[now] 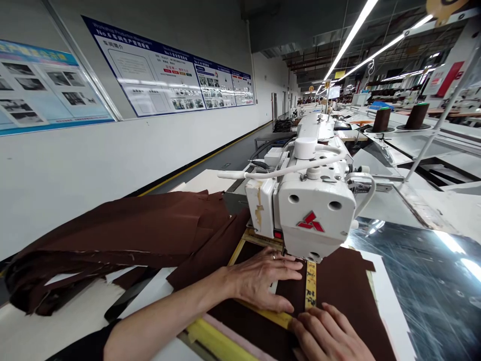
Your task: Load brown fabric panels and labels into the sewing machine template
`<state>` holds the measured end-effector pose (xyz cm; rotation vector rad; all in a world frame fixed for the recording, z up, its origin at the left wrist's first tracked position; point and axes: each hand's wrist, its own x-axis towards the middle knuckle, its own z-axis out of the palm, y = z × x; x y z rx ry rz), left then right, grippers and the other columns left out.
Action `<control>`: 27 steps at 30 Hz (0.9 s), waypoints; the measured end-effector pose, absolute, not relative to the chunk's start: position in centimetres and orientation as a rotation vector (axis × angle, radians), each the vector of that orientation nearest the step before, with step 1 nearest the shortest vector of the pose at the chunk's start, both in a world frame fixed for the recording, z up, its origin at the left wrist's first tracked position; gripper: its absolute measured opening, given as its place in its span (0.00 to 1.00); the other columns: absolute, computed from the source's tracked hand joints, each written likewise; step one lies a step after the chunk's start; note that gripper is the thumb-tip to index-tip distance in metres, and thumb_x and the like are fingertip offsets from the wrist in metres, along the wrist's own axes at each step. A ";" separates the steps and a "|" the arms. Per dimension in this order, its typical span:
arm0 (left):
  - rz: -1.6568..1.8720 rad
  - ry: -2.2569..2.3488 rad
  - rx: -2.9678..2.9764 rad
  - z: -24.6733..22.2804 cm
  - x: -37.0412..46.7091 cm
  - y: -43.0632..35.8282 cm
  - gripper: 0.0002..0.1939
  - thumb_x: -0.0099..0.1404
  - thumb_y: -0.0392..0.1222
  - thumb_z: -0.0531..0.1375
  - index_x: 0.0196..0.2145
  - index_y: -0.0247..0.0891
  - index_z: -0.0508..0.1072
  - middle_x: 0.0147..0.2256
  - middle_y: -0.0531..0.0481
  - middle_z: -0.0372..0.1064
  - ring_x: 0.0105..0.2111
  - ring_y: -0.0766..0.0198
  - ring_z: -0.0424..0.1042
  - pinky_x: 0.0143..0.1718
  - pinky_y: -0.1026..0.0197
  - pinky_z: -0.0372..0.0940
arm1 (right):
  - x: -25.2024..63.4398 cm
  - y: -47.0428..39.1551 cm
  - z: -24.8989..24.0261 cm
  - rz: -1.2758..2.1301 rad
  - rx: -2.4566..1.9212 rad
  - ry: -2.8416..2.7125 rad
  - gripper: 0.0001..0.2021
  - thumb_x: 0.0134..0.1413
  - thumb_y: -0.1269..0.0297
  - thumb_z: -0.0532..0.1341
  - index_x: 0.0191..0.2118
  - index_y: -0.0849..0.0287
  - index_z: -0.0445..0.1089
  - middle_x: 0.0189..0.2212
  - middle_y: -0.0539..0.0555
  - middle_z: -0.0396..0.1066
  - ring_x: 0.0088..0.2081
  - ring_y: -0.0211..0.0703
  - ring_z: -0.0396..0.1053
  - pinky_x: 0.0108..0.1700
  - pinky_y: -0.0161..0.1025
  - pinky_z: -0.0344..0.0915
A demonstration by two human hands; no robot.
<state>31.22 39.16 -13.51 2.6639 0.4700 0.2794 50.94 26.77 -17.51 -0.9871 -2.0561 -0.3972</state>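
Beneath the white head of the sewing machine [317, 215], dark brown fabric [349, 281] lies flat, partly framed by yellow strips and crossed by a narrow yellow strip [310, 286] with black handwriting that runs from near the machine down toward the right hand. The left hand [265, 278] rests palm down over the fabric to the left of this strip, its fingers slightly spread and pointing toward the strip, the thumb held apart and lower; a ring [274, 257] shows on 1 finger. The right hand [330, 333] lies at the near end of the strip, its fingers bent and close together, the fingertips near the yellow edging [278, 317]; whether they pinch anything, I cannot tell, as the thumb is not clearly visible. A white sheet [393, 301] shows beyond the fabric's right edge, on a shiny, scratched tabletop [424, 281]. To the left of the machine sits a heaped pile of brown cloth [143, 225]. Farther back on the right stand 2 brown thread cones [382, 120], and printed boards [169, 70] hang along the wall.
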 end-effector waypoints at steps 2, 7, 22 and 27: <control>0.259 0.478 2.666 -13.3 31.2 39.1 0.30 0.64 0.57 0.65 0.60 0.44 0.68 0.65 0.46 0.59 0.64 0.52 0.61 0.65 0.51 0.50 | 50.9 26.9 -17.5 -0.394 -0.984 -2.056 0.20 0.74 0.66 0.45 0.39 0.54 0.74 0.32 0.46 0.77 0.35 0.40 0.75 0.51 0.41 0.61; 0.211 0.499 2.666 -12.9 31.4 39.1 0.30 0.64 0.57 0.65 0.60 0.45 0.68 0.66 0.46 0.58 0.65 0.52 0.60 0.66 0.50 0.49 | 51.1 26.9 -17.4 -0.360 -0.991 -2.046 0.19 0.74 0.65 0.45 0.39 0.54 0.73 0.31 0.46 0.76 0.35 0.39 0.74 0.54 0.41 0.59; 0.167 0.533 2.655 -12.6 31.4 38.9 0.32 0.64 0.57 0.65 0.62 0.46 0.66 0.66 0.48 0.56 0.65 0.53 0.58 0.66 0.50 0.48 | 51.6 26.7 -17.7 -0.284 -1.024 -2.126 0.18 0.74 0.66 0.45 0.41 0.55 0.72 0.32 0.47 0.75 0.36 0.40 0.73 0.56 0.45 0.56; 0.174 0.547 2.662 -12.9 31.7 39.2 0.31 0.65 0.56 0.64 0.62 0.47 0.66 0.67 0.48 0.55 0.65 0.52 0.60 0.67 0.49 0.47 | 51.8 26.9 -17.3 -0.247 -1.029 -2.149 0.18 0.75 0.65 0.45 0.43 0.55 0.72 0.33 0.47 0.75 0.37 0.40 0.72 0.56 0.45 0.54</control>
